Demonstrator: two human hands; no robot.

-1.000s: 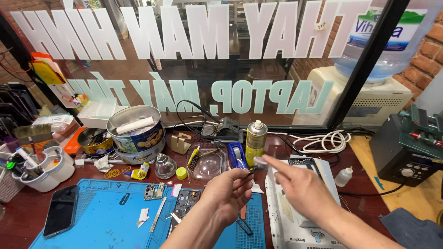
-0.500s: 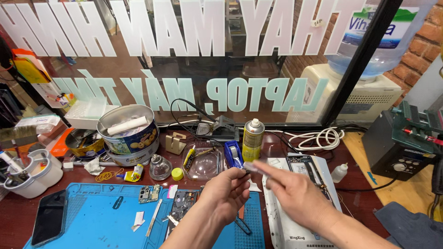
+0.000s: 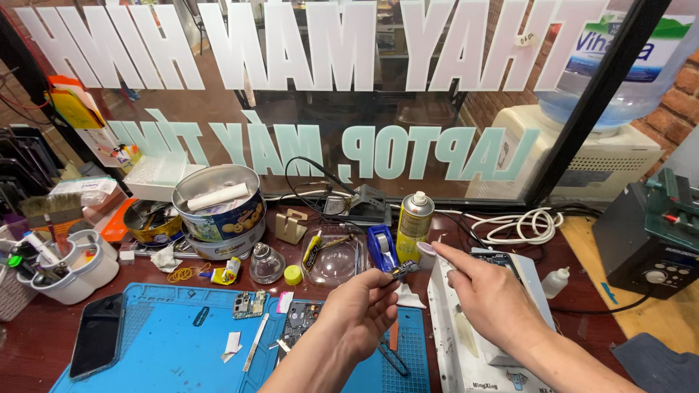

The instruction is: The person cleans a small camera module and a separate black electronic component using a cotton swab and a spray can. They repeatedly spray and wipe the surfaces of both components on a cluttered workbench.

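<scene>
You are at a dark red-brown bench pushed up against a shop window with large white letters on the glass; a water cooler stands past the glass to the right. A blue mat covers the near part of the bench.

Your left hand is raised over the mat's right edge, its fingers pinched on a small dark part. The part sticks out past your fingertips, its long axis running up and to the right, toward your right hand. Your right hand comes in from the right with the forefinger stretched out toward the part; a small pale thing sits at that fingertip, and you cannot tell from here whether it is gripped or only touched.

Just behind the part stand a yellow spray can and a blue tape holder. To their left lie a clear dish and a glass dome, and further left a round biscuit tin. Circuit boards lie on the mat under your left wrist, with tweezers beside them and a black phone at the mat's left edge. A white pad lies beneath your right hand. White cable is coiled at the back right, near a dark machine. Nothing stands between your two hands.
</scene>
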